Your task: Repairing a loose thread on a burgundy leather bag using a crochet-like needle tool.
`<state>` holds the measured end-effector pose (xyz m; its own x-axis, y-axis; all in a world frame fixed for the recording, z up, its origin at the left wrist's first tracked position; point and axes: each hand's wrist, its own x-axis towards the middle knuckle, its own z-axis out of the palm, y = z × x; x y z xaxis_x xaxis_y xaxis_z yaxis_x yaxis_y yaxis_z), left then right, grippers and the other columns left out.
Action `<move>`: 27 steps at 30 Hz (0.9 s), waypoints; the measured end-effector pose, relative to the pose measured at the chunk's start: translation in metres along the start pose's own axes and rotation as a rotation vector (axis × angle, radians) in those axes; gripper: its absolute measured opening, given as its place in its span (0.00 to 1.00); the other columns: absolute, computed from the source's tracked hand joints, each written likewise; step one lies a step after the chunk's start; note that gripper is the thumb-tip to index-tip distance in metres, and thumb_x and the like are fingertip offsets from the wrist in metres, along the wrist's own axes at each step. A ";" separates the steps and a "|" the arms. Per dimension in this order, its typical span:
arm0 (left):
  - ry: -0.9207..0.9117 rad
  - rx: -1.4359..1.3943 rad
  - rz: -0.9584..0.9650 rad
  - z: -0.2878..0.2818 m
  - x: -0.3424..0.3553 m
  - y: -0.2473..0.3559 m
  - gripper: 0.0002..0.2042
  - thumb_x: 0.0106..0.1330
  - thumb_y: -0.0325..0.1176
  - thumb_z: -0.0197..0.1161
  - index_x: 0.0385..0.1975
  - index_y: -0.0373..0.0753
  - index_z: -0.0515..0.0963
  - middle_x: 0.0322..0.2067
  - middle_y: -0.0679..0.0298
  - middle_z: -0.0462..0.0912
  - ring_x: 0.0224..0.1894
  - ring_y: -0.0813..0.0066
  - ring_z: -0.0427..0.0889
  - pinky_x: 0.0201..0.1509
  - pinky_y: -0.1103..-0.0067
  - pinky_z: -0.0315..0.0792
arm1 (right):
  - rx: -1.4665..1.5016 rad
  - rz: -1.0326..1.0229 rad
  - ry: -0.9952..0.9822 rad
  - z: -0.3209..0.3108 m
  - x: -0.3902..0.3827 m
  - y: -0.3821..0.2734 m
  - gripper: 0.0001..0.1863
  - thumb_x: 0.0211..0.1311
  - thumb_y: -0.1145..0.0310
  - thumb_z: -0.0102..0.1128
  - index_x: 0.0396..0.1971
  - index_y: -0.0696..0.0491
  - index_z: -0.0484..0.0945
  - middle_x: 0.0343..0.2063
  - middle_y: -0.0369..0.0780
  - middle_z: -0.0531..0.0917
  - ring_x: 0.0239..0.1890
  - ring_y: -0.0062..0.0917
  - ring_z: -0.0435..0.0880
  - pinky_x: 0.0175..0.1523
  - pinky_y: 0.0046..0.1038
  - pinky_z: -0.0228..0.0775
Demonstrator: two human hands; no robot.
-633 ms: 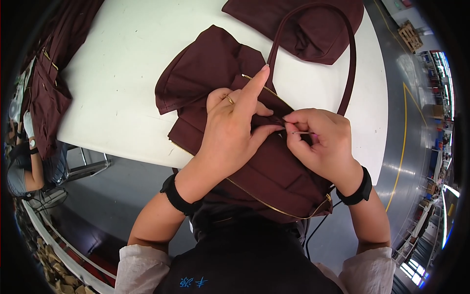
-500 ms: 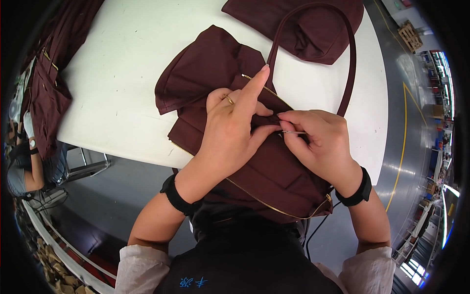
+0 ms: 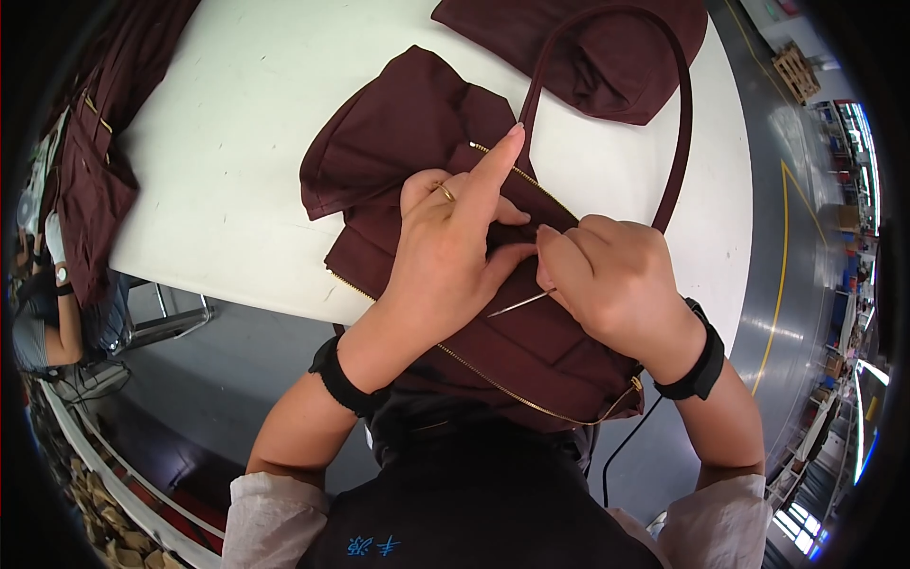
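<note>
A dark maroon fabric bag (image 3: 398, 142) with a gold zipper and a long loop handle (image 3: 678, 142) lies on the white table (image 3: 237, 142), hanging over its near edge toward me. My left hand (image 3: 450, 251) presses and pinches the fabric at the bag's middle, index finger stretched out along the zipper, a ring on one finger. My right hand (image 3: 616, 280) sits just right of it, fingers closed on a thin metal needle-like tool (image 3: 519, 303) whose tip points down-left at the fabric. Both wrists wear black bands.
A second maroon fabric piece (image 3: 588, 47) lies at the table's far side. More maroon pieces (image 3: 90, 180) hang at the left. Another person sits at the far left (image 3: 43, 322). Grey floor with a yellow line (image 3: 782, 275) runs to the right.
My right hand has turned and drawn the needle-like tool back so its shaft now shows below my fingers. The left hand keeps its hold on the fabric.
</note>
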<state>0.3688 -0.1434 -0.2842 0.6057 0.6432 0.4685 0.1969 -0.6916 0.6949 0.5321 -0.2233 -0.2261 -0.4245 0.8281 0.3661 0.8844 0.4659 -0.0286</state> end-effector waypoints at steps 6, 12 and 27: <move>0.002 -0.009 -0.013 0.000 0.000 0.000 0.45 0.45 0.25 0.74 0.69 0.41 0.60 0.29 0.73 0.86 0.38 0.78 0.82 0.59 0.73 0.58 | -0.071 -0.045 0.103 0.009 -0.002 0.001 0.06 0.43 0.74 0.62 0.23 0.55 0.74 0.15 0.32 0.71 0.19 0.20 0.73 0.19 0.23 0.65; 0.004 -0.016 -0.021 -0.001 0.000 0.000 0.45 0.46 0.28 0.76 0.69 0.41 0.61 0.29 0.73 0.87 0.39 0.78 0.82 0.59 0.72 0.57 | 0.262 0.169 0.139 0.001 -0.008 0.006 0.08 0.44 0.76 0.68 0.25 0.56 0.77 0.17 0.34 0.78 0.19 0.21 0.77 0.21 0.24 0.69; 0.013 -0.001 -0.001 -0.001 0.000 0.000 0.45 0.47 0.31 0.77 0.69 0.41 0.60 0.29 0.73 0.86 0.38 0.78 0.82 0.59 0.72 0.58 | 0.487 0.368 0.095 0.001 -0.003 0.006 0.06 0.47 0.78 0.68 0.25 0.55 0.80 0.20 0.39 0.82 0.20 0.31 0.80 0.25 0.28 0.71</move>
<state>0.3686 -0.1427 -0.2837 0.5951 0.6479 0.4754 0.1966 -0.6910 0.6956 0.5381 -0.2225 -0.2278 -0.0689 0.9407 0.3322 0.7700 0.2619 -0.5819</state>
